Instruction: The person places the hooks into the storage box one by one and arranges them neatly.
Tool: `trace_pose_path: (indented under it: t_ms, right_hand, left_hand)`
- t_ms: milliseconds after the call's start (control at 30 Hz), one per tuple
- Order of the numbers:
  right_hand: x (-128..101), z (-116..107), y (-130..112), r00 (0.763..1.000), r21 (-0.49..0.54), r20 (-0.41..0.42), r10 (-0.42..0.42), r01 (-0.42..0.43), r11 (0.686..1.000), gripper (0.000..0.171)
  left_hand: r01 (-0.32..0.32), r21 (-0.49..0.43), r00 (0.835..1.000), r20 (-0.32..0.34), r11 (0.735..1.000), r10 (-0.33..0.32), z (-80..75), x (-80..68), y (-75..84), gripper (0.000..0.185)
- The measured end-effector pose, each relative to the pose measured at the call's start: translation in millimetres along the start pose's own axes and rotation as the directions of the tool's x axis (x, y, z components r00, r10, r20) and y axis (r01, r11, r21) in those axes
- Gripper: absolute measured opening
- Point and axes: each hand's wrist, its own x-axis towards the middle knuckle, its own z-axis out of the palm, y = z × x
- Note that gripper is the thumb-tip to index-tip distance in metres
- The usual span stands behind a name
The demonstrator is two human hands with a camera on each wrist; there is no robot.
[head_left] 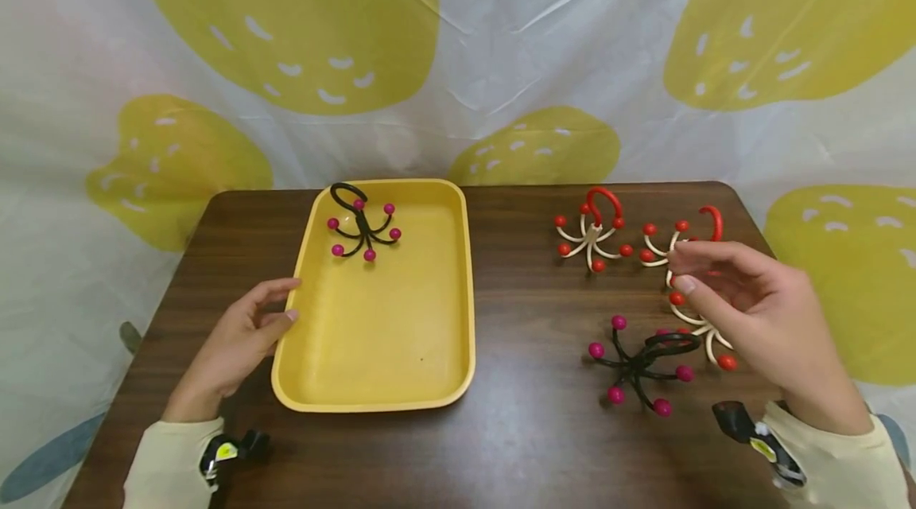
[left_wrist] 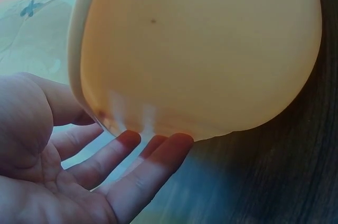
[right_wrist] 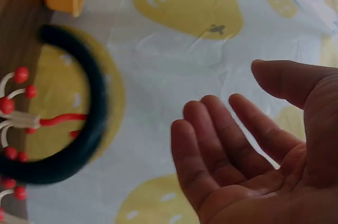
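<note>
Two relaxed hands: left hand [head_left: 239, 338] touches smooth yellow tray [head_left: 458, 310].

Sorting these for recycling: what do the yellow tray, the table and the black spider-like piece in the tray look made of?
Tray: probably moulded plastic, smooth, rounded rim, matte sheen. Table: dark wood or wood-look laminate, with visible grain. Black piece: thin bent legs, perhaps coated wire or plastic, tipped with glossy magenta beads; can't tell which.
</note>
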Motion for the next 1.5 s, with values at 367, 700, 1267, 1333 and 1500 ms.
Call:
trace_pose_path:
  t_ms: [367,700,1267,1333,1500]
  right_hand:
    - [-21.6,-7.3,33.8,0.998,0.114,0.049,-0.029,0.023,0.993,0.041]
    - [-36.5,-9.7,65.9,0.973,0.186,0.230,-0.024,-0.020,0.982,0.044]
    - [-45.4,-8.3,85.7,0.973,0.022,0.228,0.042,-0.049,0.999,0.033]
    - [-46.0,-8.5,86.0,0.975,-0.007,0.212,0.068,-0.068,0.998,0.029]
    - [-44.5,-7.6,85.8,0.974,-0.032,0.208,0.093,-0.088,0.996,0.026]
  left_hand:
    - [-0.006,0.003,1.000,0.006,1.000,0.006,-1.2,-0.8,-0.6,0.053]
    - [-0.011,-0.006,1.000,0.013,1.000,0.011,0.4,-0.5,-1.5,0.053]
    - [-0.004,-0.004,1.000,0.013,1.000,0.004,-1.5,-1.3,-2.6,0.054]
    - [-0.004,-0.006,1.000,0.012,1.000,0.004,-1.7,-1.4,-2.8,0.054]
    - [-0.005,-0.007,1.000,0.010,1.000,0.005,-2.1,-1.9,-3.7,0.054]
